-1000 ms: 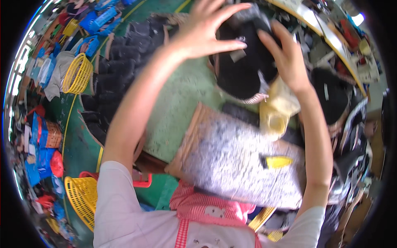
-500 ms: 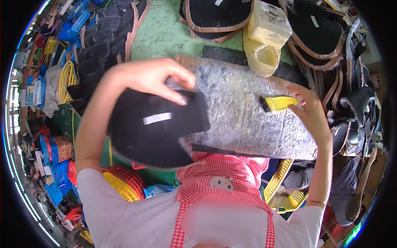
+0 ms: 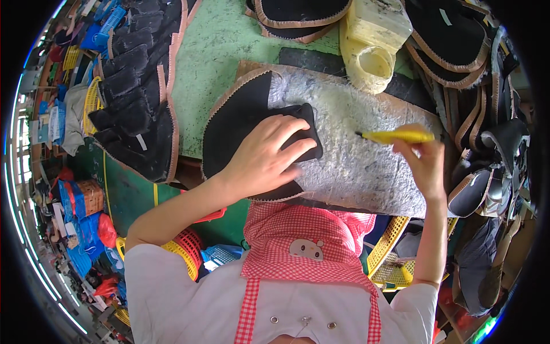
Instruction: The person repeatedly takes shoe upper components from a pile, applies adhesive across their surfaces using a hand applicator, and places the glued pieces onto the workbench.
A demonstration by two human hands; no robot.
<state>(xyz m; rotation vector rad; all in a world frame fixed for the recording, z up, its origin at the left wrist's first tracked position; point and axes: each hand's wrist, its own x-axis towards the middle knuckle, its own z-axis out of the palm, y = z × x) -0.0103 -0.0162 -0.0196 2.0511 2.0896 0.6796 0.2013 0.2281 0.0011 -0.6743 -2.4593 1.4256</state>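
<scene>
A black shoe upper with a zigzag-cut tan edge lies flat on the left part of a grey, glue-crusted board. My left hand rests on its middle, over the tongue-like flap, with the fingers spread and slightly bent. In my right hand, fingers are closed round the handle of a yellow brush. Its dark tip points left, over the board's right half, apart from the upper. Whether the tip touches the board I cannot tell.
Behind the board stands a yellowish, glue-caked plastic container with a round opening. Overlapping black uppers line the table's left side. More uppers are stacked at the back right. Yellow baskets sit below the table's front edge.
The upper has been turned and laid down on the board, and my left hand has moved down onto it. My right hand has tilted the brush and moved slightly nearer me.
</scene>
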